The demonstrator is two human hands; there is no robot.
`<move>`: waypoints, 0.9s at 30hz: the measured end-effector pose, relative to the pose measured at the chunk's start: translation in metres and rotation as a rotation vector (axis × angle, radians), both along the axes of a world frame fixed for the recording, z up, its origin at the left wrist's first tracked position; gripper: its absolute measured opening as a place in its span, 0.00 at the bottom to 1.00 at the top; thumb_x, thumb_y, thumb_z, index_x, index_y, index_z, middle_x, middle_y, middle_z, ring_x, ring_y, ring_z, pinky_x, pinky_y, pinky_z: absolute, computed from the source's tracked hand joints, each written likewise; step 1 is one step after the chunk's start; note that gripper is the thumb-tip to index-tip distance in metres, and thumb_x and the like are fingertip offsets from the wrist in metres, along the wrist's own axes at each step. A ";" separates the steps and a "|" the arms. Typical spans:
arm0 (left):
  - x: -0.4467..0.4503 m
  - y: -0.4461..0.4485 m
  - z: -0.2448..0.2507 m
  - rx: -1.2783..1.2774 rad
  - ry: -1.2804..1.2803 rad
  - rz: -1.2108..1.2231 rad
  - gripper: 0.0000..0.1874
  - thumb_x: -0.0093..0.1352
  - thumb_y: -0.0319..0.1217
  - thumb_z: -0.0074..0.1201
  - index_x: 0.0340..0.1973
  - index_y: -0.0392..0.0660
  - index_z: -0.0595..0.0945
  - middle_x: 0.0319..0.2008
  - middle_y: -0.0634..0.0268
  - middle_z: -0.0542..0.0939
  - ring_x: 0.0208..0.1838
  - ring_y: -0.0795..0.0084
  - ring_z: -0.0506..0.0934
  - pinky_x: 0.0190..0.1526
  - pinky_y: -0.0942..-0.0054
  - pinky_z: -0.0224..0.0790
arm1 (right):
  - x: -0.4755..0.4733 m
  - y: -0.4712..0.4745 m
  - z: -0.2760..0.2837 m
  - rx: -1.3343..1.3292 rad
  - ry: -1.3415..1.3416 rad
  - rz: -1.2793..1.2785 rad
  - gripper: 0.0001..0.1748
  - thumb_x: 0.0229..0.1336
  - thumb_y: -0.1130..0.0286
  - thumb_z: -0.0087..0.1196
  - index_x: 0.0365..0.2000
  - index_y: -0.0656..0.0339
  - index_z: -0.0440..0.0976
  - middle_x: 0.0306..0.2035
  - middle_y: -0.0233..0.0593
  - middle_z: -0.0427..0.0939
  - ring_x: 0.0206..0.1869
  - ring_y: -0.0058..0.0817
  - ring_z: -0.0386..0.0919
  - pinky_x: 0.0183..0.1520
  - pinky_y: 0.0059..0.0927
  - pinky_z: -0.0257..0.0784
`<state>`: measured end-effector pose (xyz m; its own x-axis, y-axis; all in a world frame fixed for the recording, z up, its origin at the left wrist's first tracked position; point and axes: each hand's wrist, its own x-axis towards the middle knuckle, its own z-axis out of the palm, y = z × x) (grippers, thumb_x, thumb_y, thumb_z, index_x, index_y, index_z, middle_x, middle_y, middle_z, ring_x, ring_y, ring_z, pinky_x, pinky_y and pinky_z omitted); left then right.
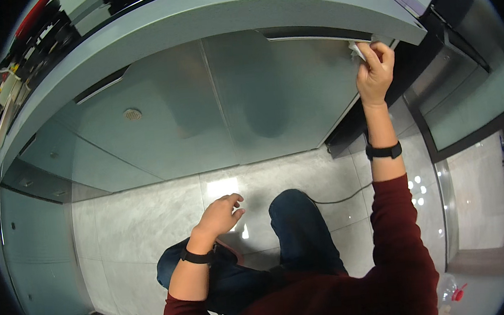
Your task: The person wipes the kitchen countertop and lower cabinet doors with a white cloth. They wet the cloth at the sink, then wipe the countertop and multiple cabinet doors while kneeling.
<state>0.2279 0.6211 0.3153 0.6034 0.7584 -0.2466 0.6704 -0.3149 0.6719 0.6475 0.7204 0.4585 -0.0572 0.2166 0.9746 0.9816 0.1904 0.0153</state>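
Observation:
My right hand is raised to the top right of a glossy grey-green cabinet door. It pinches a crumpled white tissue or cloth, which sits against the right end of the door's recessed metal handle. Part of the tissue is hidden by my fingers. Over the floor by my left knee hangs my left hand, fingers loosely bent and apart, holding nothing. Above the handle runs the thick front edge of a grey countertop.
A second cabinet door with a round vent adjoins on the left. To the right stand a dark appliance and a glass-panelled door. A thin cable crosses the tiled floor. A plastic bottle with a red cap lies at lower right.

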 end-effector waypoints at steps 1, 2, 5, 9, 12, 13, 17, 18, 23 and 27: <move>0.001 0.000 0.000 -0.008 -0.002 -0.007 0.15 0.67 0.33 0.57 0.47 0.42 0.79 0.42 0.52 0.83 0.44 0.52 0.81 0.46 0.60 0.74 | 0.005 0.003 0.002 0.019 0.051 -0.015 0.28 0.43 0.87 0.56 0.47 0.50 0.80 0.40 0.40 0.74 0.39 0.37 0.77 0.40 0.32 0.76; 0.002 0.000 0.000 -0.004 -0.009 -0.013 0.15 0.67 0.33 0.57 0.48 0.42 0.79 0.42 0.52 0.83 0.44 0.52 0.81 0.47 0.60 0.74 | 0.002 0.007 -0.012 0.032 0.075 -0.047 0.29 0.44 0.86 0.54 0.49 0.51 0.78 0.42 0.41 0.73 0.41 0.39 0.77 0.42 0.33 0.76; 0.004 0.001 -0.002 0.003 -0.002 -0.016 0.16 0.67 0.33 0.58 0.48 0.42 0.79 0.42 0.52 0.83 0.44 0.52 0.81 0.47 0.61 0.74 | -0.020 0.014 -0.093 0.024 0.150 0.000 0.27 0.44 0.84 0.55 0.48 0.55 0.75 0.45 0.46 0.74 0.48 0.46 0.76 0.49 0.40 0.75; 0.004 0.003 -0.004 -0.006 -0.012 -0.014 0.16 0.67 0.34 0.58 0.49 0.42 0.79 0.42 0.52 0.83 0.43 0.52 0.81 0.47 0.61 0.74 | -0.047 -0.021 -0.199 -0.412 0.154 0.155 0.28 0.43 0.85 0.56 0.47 0.49 0.74 0.46 0.43 0.72 0.46 0.46 0.77 0.48 0.42 0.76; 0.005 0.004 -0.003 -0.023 -0.005 -0.020 0.17 0.67 0.34 0.58 0.49 0.42 0.79 0.42 0.52 0.83 0.43 0.52 0.81 0.46 0.61 0.74 | -0.034 -0.033 -0.190 -0.651 0.279 0.084 0.27 0.44 0.84 0.57 0.47 0.51 0.71 0.46 0.45 0.72 0.44 0.46 0.77 0.47 0.42 0.76; 0.006 0.004 -0.003 -0.015 0.007 -0.022 0.16 0.67 0.33 0.58 0.49 0.41 0.78 0.42 0.52 0.83 0.43 0.54 0.81 0.46 0.62 0.75 | -0.025 -0.034 -0.173 -0.606 0.337 0.044 0.26 0.44 0.84 0.57 0.47 0.54 0.71 0.45 0.46 0.72 0.43 0.47 0.77 0.47 0.42 0.76; 0.009 0.002 0.001 -0.013 0.021 -0.025 0.16 0.67 0.31 0.58 0.48 0.40 0.78 0.42 0.52 0.83 0.45 0.57 0.82 0.48 0.63 0.76 | 0.014 -0.007 -0.084 0.020 0.650 0.247 0.19 0.51 0.83 0.56 0.45 0.66 0.69 0.42 0.45 0.74 0.39 0.40 0.78 0.44 0.33 0.75; 0.009 0.002 0.002 -0.017 0.025 -0.023 0.16 0.67 0.31 0.58 0.48 0.40 0.78 0.43 0.52 0.83 0.46 0.57 0.82 0.48 0.63 0.75 | 0.020 -0.002 -0.070 0.049 0.642 0.223 0.18 0.52 0.82 0.56 0.44 0.65 0.69 0.42 0.44 0.74 0.39 0.37 0.77 0.43 0.31 0.74; 0.011 0.001 0.003 -0.004 0.045 -0.031 0.16 0.67 0.32 0.57 0.49 0.39 0.78 0.43 0.52 0.83 0.46 0.57 0.82 0.48 0.63 0.75 | 0.001 -0.004 -0.118 -0.016 0.493 -0.027 0.15 0.53 0.82 0.54 0.44 0.64 0.72 0.44 0.48 0.73 0.45 0.40 0.75 0.44 0.33 0.74; 0.009 0.003 0.001 -0.031 0.044 -0.030 0.16 0.67 0.32 0.57 0.49 0.40 0.78 0.43 0.52 0.83 0.46 0.57 0.82 0.48 0.63 0.75 | -0.067 -0.009 -0.249 -0.283 1.305 0.077 0.16 0.58 0.79 0.50 0.48 0.65 0.68 0.45 0.48 0.73 0.43 0.36 0.77 0.34 0.30 0.77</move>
